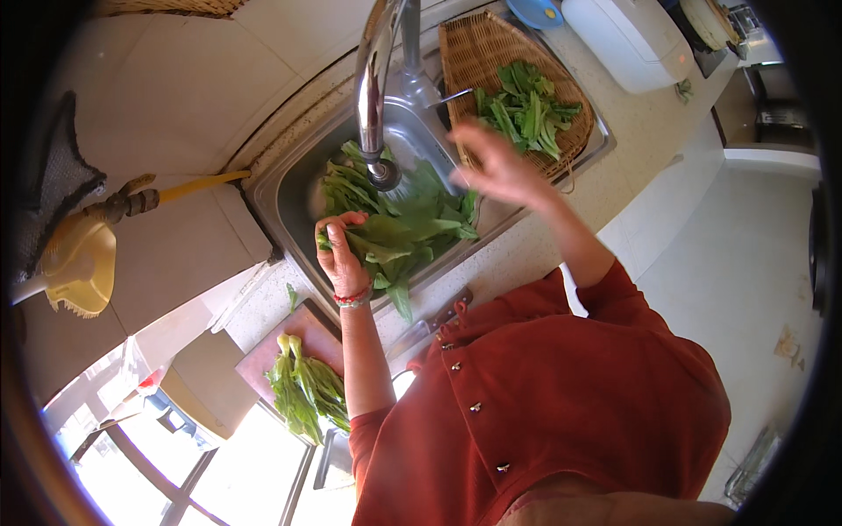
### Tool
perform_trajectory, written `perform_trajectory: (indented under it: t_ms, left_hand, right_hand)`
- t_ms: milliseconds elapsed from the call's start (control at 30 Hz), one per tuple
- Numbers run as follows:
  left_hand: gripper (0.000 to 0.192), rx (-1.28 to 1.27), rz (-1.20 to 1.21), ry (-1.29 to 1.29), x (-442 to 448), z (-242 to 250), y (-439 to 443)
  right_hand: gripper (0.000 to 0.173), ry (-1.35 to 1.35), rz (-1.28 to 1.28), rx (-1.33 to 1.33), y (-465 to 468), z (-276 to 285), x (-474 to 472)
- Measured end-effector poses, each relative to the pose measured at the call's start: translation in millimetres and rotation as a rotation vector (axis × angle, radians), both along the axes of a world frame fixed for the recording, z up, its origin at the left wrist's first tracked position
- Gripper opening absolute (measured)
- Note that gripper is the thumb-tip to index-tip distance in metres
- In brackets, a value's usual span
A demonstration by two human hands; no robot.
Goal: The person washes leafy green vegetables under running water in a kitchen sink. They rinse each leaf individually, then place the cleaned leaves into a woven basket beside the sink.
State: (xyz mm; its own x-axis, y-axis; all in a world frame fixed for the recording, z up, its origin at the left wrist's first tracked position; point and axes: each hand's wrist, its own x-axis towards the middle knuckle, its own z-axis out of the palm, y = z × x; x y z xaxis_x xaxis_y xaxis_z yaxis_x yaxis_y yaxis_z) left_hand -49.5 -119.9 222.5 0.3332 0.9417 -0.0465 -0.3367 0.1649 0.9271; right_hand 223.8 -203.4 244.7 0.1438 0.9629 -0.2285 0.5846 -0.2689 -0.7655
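My left hand [341, 253] grips a bunch of leafy greens [401, 237] by its stem end, over the near left side of the stainless steel sink [289, 217]. The leaves spread across the basin under the chrome faucet [371, 105], where water seems to spray from the spout. My right hand [490, 164] is blurred, above the sink's right rim beside a woven wicker basket [470, 49]. Its fingers are apart and I see nothing in them. Cut or torn green leaves [533, 112] lie in the basket.
A knife [427, 322] lies on the counter at the sink's near edge. More greens [306, 381] rest on a cutting board [263, 361] at left. A yellow brush [82, 263] and yellow pipe [204, 186] are by the wall. A white appliance [625, 39] stands beyond the basket, near a blue dish [536, 12].
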Motion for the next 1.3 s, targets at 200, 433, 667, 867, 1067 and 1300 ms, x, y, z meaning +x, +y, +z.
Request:
perform_trajectory:
  t_ms: [200,433,667,867,1067,1300]
  left_hand:
    - [0.026,-0.042,0.071,-0.064,18,2,-7]
    - [0.025,-0.409,-0.048,-0.259,-7,-1,9]
    - [0.024,-0.753,-0.035,-0.563,-75,-5,56]
    - [0.024,-0.240,-0.240,0.345,-52,-17,15]
    - [0.040,-0.174,-0.514,0.580,30,-44,-44]
    - [0.021,-0.058,-0.618,0.571,65,-28,-48]
  right_hand:
    - [0.052,0.444,0.285,0.211,29,-36,-131]
    - [0.028,0.365,0.470,0.068,37,-52,-145]
    - [0.022,0.147,0.549,0.256,31,-73,-116]
    - [0.025,1.017,-0.254,0.195,19,-79,-103]
    - [0.027,1.511,-0.672,0.230,18,-59,-110]
    - [0.024,1.790,-0.672,0.072,10,-49,-63]
